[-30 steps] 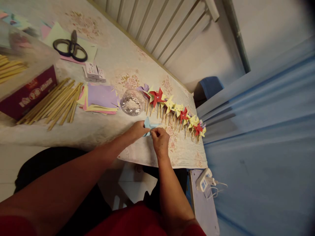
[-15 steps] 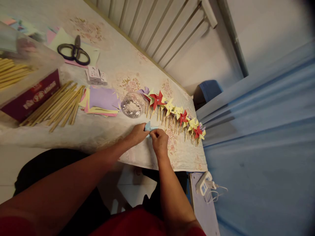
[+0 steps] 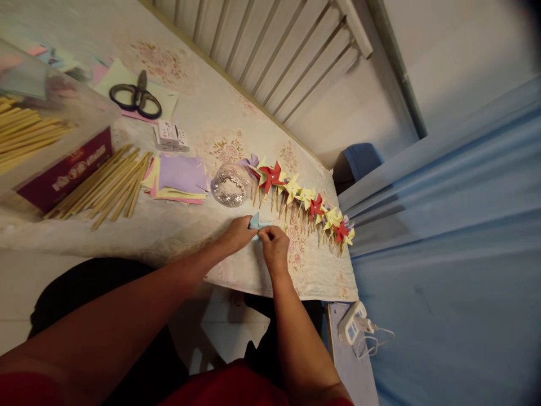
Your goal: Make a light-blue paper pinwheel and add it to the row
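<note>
Between my two hands is a light blue paper pinwheel point(image 3: 255, 221), its blades partly folded and partly covered by fingers. My left hand point(image 3: 239, 233) is closed on its left side. From the right, my right hand point(image 3: 275, 243) pinches at the pinwheel's lower middle; whether a pin is in those fingertips cannot be made out. Just beyond the hands sits a clear round dish of silvery pins point(image 3: 230, 186). A row of finished paper pinwheels on sticks point(image 3: 291, 189), in red, yellow and purple, lies to the right of the dish.
Left of the dish are a stack of coloured paper squares point(image 3: 181, 173), loose wooden sticks point(image 3: 114, 186) and a clear box point(image 3: 63, 172) holding more sticks. Black scissors point(image 3: 136, 98) rest on paper behind small white boxes point(image 3: 170, 136). A power strip point(image 3: 354, 322) lies at lower right.
The camera view has shifted slightly, so the table's contents sit a little lower and to the right. Both hands keep nearly the same hold on the blue pinwheel.
</note>
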The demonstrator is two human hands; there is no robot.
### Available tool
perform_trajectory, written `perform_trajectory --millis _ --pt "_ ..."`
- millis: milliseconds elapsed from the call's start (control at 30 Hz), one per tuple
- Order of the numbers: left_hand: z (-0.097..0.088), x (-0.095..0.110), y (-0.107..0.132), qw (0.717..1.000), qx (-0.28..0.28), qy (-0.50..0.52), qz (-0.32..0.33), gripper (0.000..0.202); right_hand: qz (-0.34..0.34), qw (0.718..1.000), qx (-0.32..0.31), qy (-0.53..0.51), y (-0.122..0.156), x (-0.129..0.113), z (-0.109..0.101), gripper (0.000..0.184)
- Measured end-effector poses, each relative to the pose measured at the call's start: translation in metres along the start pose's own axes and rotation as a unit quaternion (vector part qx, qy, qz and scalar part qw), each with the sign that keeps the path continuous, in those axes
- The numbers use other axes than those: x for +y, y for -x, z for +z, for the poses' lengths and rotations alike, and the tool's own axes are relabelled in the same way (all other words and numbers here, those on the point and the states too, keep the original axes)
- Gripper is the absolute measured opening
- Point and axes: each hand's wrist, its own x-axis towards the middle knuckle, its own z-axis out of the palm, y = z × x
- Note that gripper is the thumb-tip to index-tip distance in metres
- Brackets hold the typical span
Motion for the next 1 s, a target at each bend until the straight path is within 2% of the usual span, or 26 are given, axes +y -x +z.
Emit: perform_trajectory --millis 67,133,267,333,400,533,600,767,833,900,1000 --pt "0.000 -0.001 0.000 1.000 0.001 0.006 -0.001 0.008 0.052 0.998 0.012 -0.046 0.001 0.004 0.006 0.017" --pt "0.000 -0.002 0.000 1.000 0.000 0.009 -0.002 0.008 0.053 0.998 0.015 -0.042 0.001 0.004 0.007 0.017" --pt "0.000 -0.004 -0.003 1.000 -0.003 0.004 0.008 0.010 -0.058 0.996 -0.017 0.065 0.000 -0.004 -0.004 0.015" --pt "0.001 -0.005 -0.004 1.000 -0.001 0.003 0.011 0.010 -0.086 0.992 -0.035 0.089 -0.002 -0.006 -0.008 0.016" --pt "0.001 -0.006 -0.005 1.000 0.001 0.004 0.007 0.009 -0.065 0.996 -0.028 0.063 -0.003 -0.004 -0.007 0.016" --pt "0.002 -0.007 -0.004 1.000 0.001 0.007 0.003 0.009 0.055 0.997 0.006 -0.046 -0.003 0.003 0.006 0.018" --pt "0.002 -0.006 -0.004 1.000 -0.001 0.003 0.000 0.009 0.067 0.996 0.012 -0.053 -0.002 0.004 0.009 0.018" --pt "0.000 -0.005 -0.004 1.000 -0.007 -0.010 0.000 0.010 -0.080 0.993 -0.025 0.082 -0.003 -0.004 -0.005 0.016" --pt "0.000 -0.004 -0.004 1.000 -0.008 -0.010 0.001 0.010 -0.096 0.990 -0.038 0.098 -0.005 -0.004 -0.008 0.016" --pt "0.000 -0.004 -0.004 1.000 -0.006 -0.008 -0.003 0.009 -0.062 0.996 -0.027 0.060 -0.005 -0.002 -0.004 0.016" --pt "-0.001 -0.004 -0.004 1.000 -0.002 0.000 -0.006 0.008 0.042 0.999 0.005 -0.030 -0.004 0.003 0.007 0.016"
